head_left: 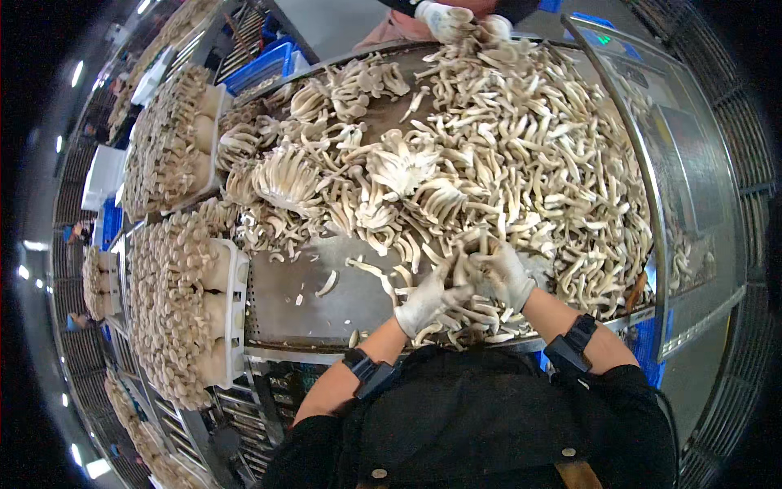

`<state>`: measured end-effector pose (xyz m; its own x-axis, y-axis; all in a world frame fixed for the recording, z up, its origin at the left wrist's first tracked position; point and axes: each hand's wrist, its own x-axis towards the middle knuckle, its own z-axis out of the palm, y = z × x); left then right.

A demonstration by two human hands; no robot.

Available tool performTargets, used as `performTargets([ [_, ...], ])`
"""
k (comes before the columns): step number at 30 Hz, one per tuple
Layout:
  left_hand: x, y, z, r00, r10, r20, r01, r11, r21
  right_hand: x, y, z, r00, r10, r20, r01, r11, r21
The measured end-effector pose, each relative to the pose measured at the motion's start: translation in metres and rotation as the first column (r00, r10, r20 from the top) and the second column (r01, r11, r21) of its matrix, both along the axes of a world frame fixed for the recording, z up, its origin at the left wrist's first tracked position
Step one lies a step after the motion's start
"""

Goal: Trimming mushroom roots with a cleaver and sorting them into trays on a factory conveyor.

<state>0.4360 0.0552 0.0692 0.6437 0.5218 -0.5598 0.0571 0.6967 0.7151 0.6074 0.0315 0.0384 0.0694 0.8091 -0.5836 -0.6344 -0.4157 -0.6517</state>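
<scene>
A small clump of mushrooms sits near the front edge of a metal table, the right hand curled around it; whether the blurred left hand grips cannot be told. Too hard a squeeze could snap stems; a slack hold could spill pieces over the edge. Beyond, loose mushrooms heap toward a co-worker's gloved hand; a white crate stands left.

Head view, one: wide fisheye, head-worn, upright, facing down and forward over black apron, near edge; mushrooms at close range, centre; edges bent toward rim.
</scene>
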Motion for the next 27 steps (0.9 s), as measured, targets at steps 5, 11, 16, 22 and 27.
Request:
performTargets([
  [5,-0.031,0.023,-0.032,0.964,0.259,-0.068,-0.252,0.963,0.097,0.016,0.043,0.051,0.821,0.571,-0.026,-0.571,0.818,-0.075],
  [11,-0.03,0.046,-0.006,0.911,-0.29,-0.292,0.375,0.878,0.298,0.035,0.145,0.056,0.402,0.724,0.561,-0.807,0.569,-0.156],
  [16,-0.006,0.073,-0.046,0.754,0.492,0.435,-0.288,0.843,-0.454,-0.019,0.153,0.061,-0.055,0.598,0.799,-0.737,0.516,-0.437],
  [22,0.005,0.041,-0.021,0.732,0.638,0.238,-0.548,0.76,-0.35,-0.046,0.034,0.059,-0.178,-0.257,0.95,-0.833,0.554,-0.006],
  [27,-0.017,0.015,-0.019,0.713,0.606,0.354,-0.465,0.786,-0.408,-0.017,-0.008,0.071,0.315,0.061,0.947,-0.53,0.839,0.122],
])
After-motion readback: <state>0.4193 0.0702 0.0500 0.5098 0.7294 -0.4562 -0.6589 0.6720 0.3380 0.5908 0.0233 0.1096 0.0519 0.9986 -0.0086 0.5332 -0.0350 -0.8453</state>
